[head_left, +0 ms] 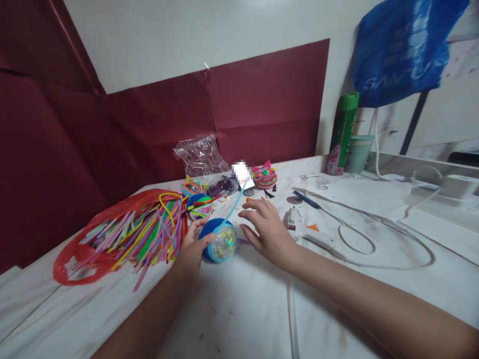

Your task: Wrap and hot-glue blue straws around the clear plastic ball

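Note:
My left hand (194, 248) is closed around the side of a clear ball (225, 243) wrapped in dark and light blue pipe cleaner, with yellow bits showing inside. A light blue pipe cleaner (237, 199) sticks up from the ball, its upper part free. To the right of the ball, my right hand (264, 230) is open, fingers apart and curved toward the pipe cleaner, with nothing visible in them. Beyond the ball sits another decorated ball (201, 207) in green, pink and blue. A white glue gun (294, 218) with a cord lies right of my right hand.
Many coloured pipe cleaners (145, 234) lie on a red plastic bag (63, 264) at left. Behind are a clear plastic wrapper (202, 154) and a pink decorated ball (265, 177). Dark-blue-handled tweezers (307, 199), a looping cable (422, 244), a green can (342, 134) and a cup (359, 153) stand or lie right.

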{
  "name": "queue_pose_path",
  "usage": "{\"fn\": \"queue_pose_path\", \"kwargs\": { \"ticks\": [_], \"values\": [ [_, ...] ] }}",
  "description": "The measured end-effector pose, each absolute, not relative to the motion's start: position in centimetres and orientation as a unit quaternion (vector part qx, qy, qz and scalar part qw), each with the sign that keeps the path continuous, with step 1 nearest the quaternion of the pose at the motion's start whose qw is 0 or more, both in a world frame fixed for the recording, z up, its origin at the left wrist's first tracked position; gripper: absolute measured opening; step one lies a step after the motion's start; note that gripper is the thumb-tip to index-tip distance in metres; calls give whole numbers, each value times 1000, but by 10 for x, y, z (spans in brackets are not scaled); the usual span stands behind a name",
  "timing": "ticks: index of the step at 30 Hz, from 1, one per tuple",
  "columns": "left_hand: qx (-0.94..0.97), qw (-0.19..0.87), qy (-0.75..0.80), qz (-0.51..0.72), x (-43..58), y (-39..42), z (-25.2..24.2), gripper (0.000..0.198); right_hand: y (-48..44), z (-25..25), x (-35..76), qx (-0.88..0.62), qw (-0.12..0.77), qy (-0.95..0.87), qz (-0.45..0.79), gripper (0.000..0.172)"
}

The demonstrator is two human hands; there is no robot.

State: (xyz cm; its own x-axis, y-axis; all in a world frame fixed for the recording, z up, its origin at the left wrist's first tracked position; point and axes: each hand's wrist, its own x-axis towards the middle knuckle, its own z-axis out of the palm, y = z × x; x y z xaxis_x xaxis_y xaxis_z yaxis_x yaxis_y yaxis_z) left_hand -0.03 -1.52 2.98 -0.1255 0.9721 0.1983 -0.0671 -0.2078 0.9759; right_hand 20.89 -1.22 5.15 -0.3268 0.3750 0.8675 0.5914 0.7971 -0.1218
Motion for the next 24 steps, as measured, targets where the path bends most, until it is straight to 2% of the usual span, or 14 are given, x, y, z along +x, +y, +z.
{"fn": "queue_pose_path", "kwargs": {
  "ticks": [6,10,14,17,21,24],
  "values": [
    [413,507,413,633,-13,-7,30,45,-6,77,229,-302,530,-782,-129,11],
    [391,518,393,651,-18,0,26,44,5,89,262,-421,509,-749,-57,12],
    [348,532,399,661,-16,5,22,39,12,74,298,-564,366,-741,13,20],
    [338,533,404,662,-13,4,21,36,12,50,313,-611,257,-748,-20,26],
    [330,526,410,668,-13,3,21,31,11,25,318,-633,155,-758,-35,35],
    [329,526,405,672,-14,3,22,27,10,18,321,-630,113,-767,-39,29]
  ]
}}
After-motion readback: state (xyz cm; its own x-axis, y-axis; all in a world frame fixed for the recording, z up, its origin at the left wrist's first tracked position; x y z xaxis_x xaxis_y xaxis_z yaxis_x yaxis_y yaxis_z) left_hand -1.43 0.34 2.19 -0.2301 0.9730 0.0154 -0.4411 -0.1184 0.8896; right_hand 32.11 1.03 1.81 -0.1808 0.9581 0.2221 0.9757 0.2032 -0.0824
